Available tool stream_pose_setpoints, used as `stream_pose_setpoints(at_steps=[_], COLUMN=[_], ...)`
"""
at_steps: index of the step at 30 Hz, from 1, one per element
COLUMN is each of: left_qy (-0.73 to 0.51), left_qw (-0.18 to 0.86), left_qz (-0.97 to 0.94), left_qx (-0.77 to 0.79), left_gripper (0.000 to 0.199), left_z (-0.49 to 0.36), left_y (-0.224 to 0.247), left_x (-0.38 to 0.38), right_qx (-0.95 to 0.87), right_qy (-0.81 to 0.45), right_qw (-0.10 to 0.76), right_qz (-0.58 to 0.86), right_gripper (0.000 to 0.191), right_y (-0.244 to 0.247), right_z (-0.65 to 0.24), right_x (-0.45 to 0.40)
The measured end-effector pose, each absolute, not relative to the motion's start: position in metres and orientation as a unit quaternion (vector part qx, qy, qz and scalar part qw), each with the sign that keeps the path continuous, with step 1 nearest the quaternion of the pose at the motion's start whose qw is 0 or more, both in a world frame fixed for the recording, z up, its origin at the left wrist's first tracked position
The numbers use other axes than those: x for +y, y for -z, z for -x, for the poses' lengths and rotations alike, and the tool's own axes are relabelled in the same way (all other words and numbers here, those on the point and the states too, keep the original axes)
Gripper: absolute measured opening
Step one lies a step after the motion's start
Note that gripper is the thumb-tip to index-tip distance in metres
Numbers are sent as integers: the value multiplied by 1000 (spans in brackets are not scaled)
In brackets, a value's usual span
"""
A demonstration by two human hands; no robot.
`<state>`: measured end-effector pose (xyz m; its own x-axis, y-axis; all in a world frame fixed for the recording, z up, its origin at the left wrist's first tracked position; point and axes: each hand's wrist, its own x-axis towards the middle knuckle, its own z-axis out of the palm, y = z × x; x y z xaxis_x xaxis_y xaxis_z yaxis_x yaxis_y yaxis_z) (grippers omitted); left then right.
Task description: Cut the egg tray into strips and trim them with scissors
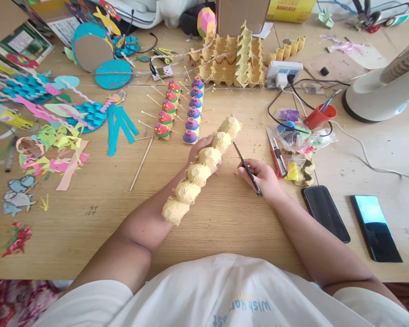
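Note:
My left hand (204,147) is wrapped from beneath around a pale yellow strip of egg carton cups (198,174), whose several bumps run diagonally toward me. Part of that hand is hidden behind the strip. In my right hand (264,179) is a slim black pointed tool (248,171); whether it is scissors or a knife I cannot tell. Its tip is close to the strip's far end. Beyond them stand two painted egg carton caterpillars, one red and green (165,117), the other purple and blue (194,112), with pins stuck in them.
Uncut egg cartons (225,68) lie at the back. On the right are a red cutter (277,156), a red cup (320,116), two phones, a power strip (284,70) and a lamp base (364,100). Paper scraps (51,154) and a wooden stick (141,164) are on the left.

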<state>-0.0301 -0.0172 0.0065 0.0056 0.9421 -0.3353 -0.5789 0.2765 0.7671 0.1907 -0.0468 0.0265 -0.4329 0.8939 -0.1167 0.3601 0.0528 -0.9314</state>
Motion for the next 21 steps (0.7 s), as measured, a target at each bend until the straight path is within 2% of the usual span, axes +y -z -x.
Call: stream_pose_setpoints(at_steps=[12,21], left_qy=[-537,-531], left_qw=[727,731], left_qz=[-172,-162], left_qx=[393,397], left_gripper=[31,37], left_z=[29,28], left_y=[-14,-18], left_x=[-22,-23], right_qx=[-667,-669], right_qy=[-525,-521], right_qw=[270,260], right_qz=[454,462], right_gripper=[52,48], right_y=[-26,-23], right_z=[-190,-191], right_x=[-46,-46])
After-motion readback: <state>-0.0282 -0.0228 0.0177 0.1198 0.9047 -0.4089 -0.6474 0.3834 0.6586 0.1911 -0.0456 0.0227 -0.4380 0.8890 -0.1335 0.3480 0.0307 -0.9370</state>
